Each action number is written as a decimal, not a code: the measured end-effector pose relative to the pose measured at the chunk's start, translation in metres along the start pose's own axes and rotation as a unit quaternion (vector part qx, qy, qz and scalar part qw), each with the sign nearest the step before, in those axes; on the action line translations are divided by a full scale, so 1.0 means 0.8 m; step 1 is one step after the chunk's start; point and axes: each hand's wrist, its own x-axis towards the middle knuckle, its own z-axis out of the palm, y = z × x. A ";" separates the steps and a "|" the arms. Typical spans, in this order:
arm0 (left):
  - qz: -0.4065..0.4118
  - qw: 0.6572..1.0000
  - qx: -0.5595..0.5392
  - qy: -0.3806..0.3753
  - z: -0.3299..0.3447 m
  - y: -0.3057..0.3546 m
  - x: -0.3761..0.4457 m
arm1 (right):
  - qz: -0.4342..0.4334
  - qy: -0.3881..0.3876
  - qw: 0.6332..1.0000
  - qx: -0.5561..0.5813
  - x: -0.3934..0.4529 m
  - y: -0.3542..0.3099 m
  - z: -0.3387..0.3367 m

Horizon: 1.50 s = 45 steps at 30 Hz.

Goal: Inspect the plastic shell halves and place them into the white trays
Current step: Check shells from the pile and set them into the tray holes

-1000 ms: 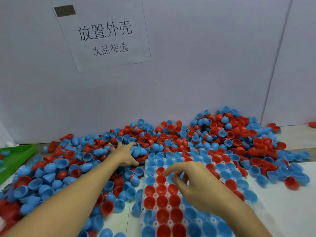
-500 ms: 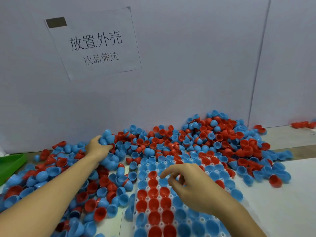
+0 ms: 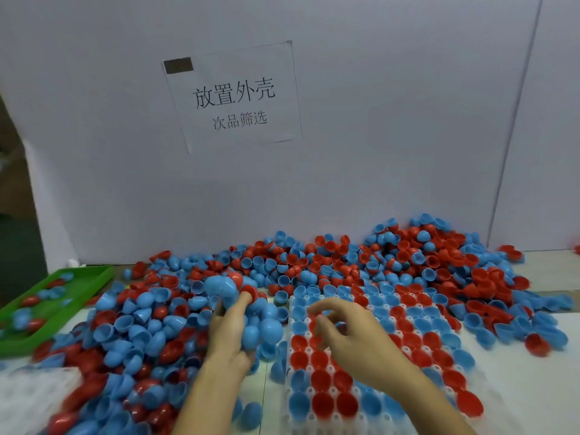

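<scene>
Blue and red shell halves (image 3: 392, 265) lie heaped from nine to two o'clock around the white tray (image 3: 370, 365). Since half a second ago the left hand (image 3: 233, 331) has drawn back from the pile, its fingers now curled round blue shells (image 3: 219, 287). The right hand (image 3: 351, 337) still hovers over the tray, fingers loosely bent, holding nothing.

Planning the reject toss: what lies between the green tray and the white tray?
Head view: the loose pile of red and blue shells, with the left hand gripping several beside the white tray. Green tray.
</scene>
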 end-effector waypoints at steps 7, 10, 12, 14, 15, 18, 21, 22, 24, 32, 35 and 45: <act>0.008 0.998 -0.047 0.037 0.007 -0.050 -0.038 | 0.083 -0.039 0.986 0.136 -0.018 -0.004 0.031; 0.032 0.998 -0.030 0.048 0.012 -0.060 -0.038 | 0.114 -0.029 0.975 0.187 -0.022 -0.004 0.035; 0.045 0.997 -0.020 0.053 0.012 -0.060 -0.034 | 0.128 -0.028 0.969 0.209 -0.022 -0.005 0.035; 0.035 0.998 -0.032 0.052 0.009 -0.056 -0.028 | 0.118 -0.034 0.971 0.206 -0.021 -0.006 0.036; 0.022 0.997 -0.048 0.049 0.006 -0.055 -0.025 | 0.109 -0.033 0.973 0.200 -0.020 -0.005 0.037; 0.005 0.995 -0.094 0.045 -0.002 -0.051 -0.017 | 0.071 -0.022 0.986 0.152 -0.019 -0.005 0.040; 0.019 0.993 -0.105 0.051 -0.004 -0.048 -0.019 | 0.027 -0.014 0.998 0.063 -0.020 -0.004 0.053; 0.020 0.992 -0.106 0.059 -0.005 -0.048 -0.020 | 0.014 -0.016 0.999 0.041 -0.021 -0.003 0.058; 0.019 0.991 -0.102 0.079 -0.007 -0.050 -0.019 | -0.003 -0.025 0.999 0.027 -0.023 -0.001 0.066; 0.045 0.992 -0.043 0.106 -0.011 -0.053 -0.019 | -0.024 -0.031 0.997 -0.064 -0.020 -0.002 0.080; 0.046 0.993 -0.029 0.102 -0.013 -0.054 -0.020 | -0.027 -0.028 0.995 -0.094 -0.020 -0.004 0.078; 0.047 0.996 0.013 0.076 -0.005 -0.057 -0.025 | -0.101 0.007 0.982 -0.159 -0.038 -0.001 0.081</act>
